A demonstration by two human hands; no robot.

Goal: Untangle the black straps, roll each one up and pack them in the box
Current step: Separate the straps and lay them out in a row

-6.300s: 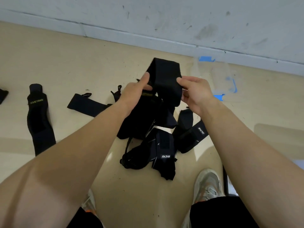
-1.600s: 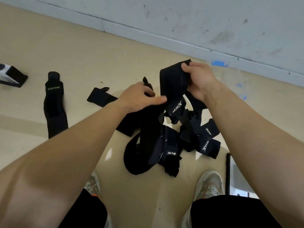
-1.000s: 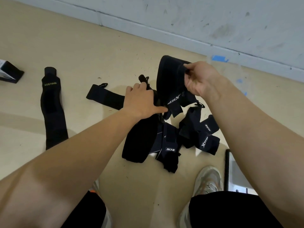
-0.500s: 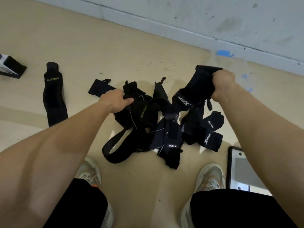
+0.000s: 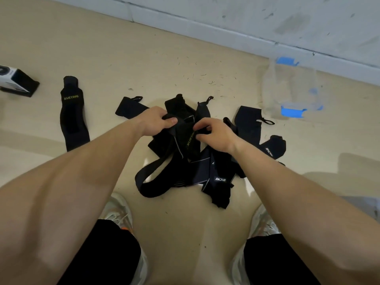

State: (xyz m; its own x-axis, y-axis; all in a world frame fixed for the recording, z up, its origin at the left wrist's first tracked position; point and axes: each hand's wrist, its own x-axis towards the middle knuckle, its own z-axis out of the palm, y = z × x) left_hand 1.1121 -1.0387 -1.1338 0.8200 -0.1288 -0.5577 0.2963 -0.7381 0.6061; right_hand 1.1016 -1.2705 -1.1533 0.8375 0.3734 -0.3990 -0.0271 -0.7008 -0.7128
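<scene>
both hands (image 5: 156, 121) pinching strap tangle (image 5: 186, 145), bare floor (image 5: 164, 58) around

A tangled pile of straps (image 5: 191, 161) lies on the floor (image 5: 144, 64) at the middle, just ahead of the person's two shoes (image 5: 121, 210). The left hand (image 5: 154, 122) and right hand (image 5: 213, 133) meet on top of the pile (both pinching the same strap). At 9 o'clock from the pile, well apart, lies a single strap (image 5: 72, 116), and farther out the same way a box (image 5: 16, 82). At 2 o'clock sits a clear container (image 5: 292, 89), near the wall (image 5: 246, 17) that runs along 12 o'clock.
</scene>
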